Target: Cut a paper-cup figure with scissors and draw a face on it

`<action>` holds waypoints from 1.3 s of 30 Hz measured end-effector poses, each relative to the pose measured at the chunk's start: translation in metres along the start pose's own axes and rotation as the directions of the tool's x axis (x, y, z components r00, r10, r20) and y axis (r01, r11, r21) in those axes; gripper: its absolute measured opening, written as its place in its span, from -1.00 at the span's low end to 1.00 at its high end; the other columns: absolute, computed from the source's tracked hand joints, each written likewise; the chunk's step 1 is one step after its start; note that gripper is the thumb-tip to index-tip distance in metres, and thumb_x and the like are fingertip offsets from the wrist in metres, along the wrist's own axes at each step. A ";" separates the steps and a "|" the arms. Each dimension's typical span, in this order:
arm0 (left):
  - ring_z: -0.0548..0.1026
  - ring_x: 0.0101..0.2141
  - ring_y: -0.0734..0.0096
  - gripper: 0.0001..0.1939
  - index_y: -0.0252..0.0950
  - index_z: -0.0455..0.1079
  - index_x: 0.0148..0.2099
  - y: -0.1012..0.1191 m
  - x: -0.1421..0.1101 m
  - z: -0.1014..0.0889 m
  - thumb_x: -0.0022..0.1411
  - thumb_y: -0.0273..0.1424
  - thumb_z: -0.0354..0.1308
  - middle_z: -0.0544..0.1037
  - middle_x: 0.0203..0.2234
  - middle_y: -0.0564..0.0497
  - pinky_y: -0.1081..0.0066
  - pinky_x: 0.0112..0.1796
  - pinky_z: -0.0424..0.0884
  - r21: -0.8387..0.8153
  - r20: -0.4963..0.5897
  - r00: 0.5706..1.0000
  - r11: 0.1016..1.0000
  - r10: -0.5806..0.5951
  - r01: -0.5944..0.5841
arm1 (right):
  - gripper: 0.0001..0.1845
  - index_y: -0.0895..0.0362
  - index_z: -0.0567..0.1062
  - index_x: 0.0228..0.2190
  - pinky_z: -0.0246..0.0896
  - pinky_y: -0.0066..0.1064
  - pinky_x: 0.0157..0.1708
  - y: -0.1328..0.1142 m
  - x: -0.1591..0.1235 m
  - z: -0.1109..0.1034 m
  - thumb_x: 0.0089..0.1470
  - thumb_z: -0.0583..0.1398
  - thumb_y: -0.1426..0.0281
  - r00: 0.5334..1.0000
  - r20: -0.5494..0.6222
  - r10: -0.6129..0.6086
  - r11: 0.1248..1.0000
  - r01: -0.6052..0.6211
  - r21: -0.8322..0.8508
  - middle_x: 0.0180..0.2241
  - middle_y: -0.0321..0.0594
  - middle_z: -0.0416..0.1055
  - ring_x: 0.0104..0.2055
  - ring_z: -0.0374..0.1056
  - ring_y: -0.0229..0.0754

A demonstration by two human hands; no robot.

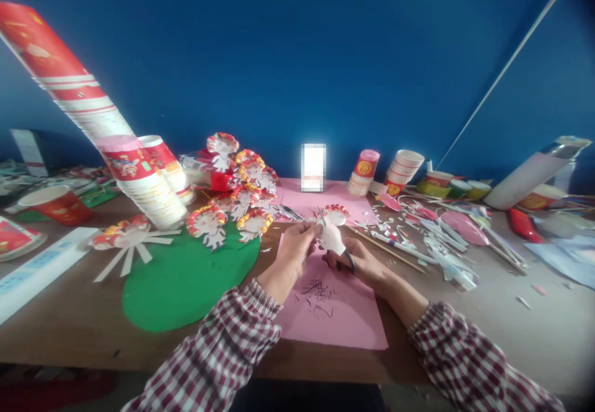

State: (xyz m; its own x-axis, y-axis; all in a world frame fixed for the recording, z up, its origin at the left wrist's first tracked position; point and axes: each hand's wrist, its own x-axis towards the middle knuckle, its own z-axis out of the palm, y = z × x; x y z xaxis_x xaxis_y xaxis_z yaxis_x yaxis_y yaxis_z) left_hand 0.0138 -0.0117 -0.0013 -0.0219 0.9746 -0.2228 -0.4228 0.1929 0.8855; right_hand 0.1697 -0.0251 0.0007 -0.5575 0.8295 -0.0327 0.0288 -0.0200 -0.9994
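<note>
While a small white paper piece [331,237] is held above the far part of the pink rectangular paper sheet with black handwriting [339,328], its left end is pinched by the fingers of the left hand [297,248]. Its long axis is slanted down toward the right hand [360,264], by which black-handled scissors [348,262] are gripped; their blades are largely hidden. Left of the sheet, a green rounded paper piece [186,288] is spread; right of it, beyond a thin wooden stick [395,253], more room is offered on the table [469,313] toward its front edge.

Blue wall [260,59] behind table [60,341]; tall cup stack [100,111] at left; white bottle [530,171] at right, red object [524,225] near it.
</note>
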 end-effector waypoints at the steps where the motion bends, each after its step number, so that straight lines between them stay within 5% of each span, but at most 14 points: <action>1: 0.21 -0.69 0.69 -0.70 -0.35 0.40 -0.51 0.000 0.000 0.000 -0.20 -0.27 0.40 0.34 -0.69 0.13 0.57 -0.65 0.06 0.002 -0.002 1.000 1.000 0.001 -0.001 | -0.53 0.21 0.38 -0.52 -0.02 -0.52 -0.63 0.000 0.000 0.000 -0.06 0.26 0.03 1.000 0.002 0.000 1.000 0.000 -0.001 -0.60 -0.29 0.30 -0.62 0.13 -0.38; 16: 0.38 -0.57 0.59 -0.75 -0.36 0.45 -0.43 -0.003 -0.002 0.002 -0.14 -0.33 0.37 0.48 -0.57 0.04 0.53 -0.49 0.29 -0.104 0.073 0.997 0.994 -0.004 0.011 | -0.57 0.20 0.37 -0.52 -0.04 -0.51 -0.63 0.003 0.001 0.002 -0.01 0.24 0.06 0.998 -0.039 -0.051 0.999 0.051 -0.003 -0.62 -0.32 0.26 -0.62 0.08 -0.38; 27: 0.39 -0.59 0.57 -0.73 -0.34 0.43 -0.39 0.001 -0.005 0.003 -0.11 -0.30 0.38 0.46 -0.59 0.05 0.50 -0.48 0.37 -0.102 0.010 0.998 0.993 -0.056 0.057 | -0.51 0.20 0.33 -0.58 -0.10 -0.48 -0.64 0.006 0.000 -0.003 0.04 0.18 0.02 0.999 -0.006 -0.040 0.999 0.040 -0.020 -0.64 -0.31 0.23 -0.63 0.08 -0.38; 39: 0.41 -0.57 0.58 -0.73 -0.34 0.40 -0.46 0.003 -0.007 0.003 -0.17 -0.34 0.40 0.46 -0.60 0.06 0.54 -0.49 0.32 -0.079 0.027 0.998 0.996 -0.050 0.052 | -0.48 0.19 0.34 -0.58 -0.09 -0.49 -0.65 0.003 0.000 -0.001 -0.02 0.20 -0.03 1.000 -0.030 -0.004 1.000 0.003 -0.019 -0.63 -0.30 0.26 -0.65 0.09 -0.38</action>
State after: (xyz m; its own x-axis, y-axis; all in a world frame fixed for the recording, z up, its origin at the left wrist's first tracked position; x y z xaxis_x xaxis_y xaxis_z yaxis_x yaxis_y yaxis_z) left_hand 0.0152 -0.0180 0.0043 0.0238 0.9666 -0.2552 -0.4932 0.2334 0.8380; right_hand 0.1704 -0.0250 -0.0022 -0.5321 0.8462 -0.0283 0.0426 -0.0066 -0.9991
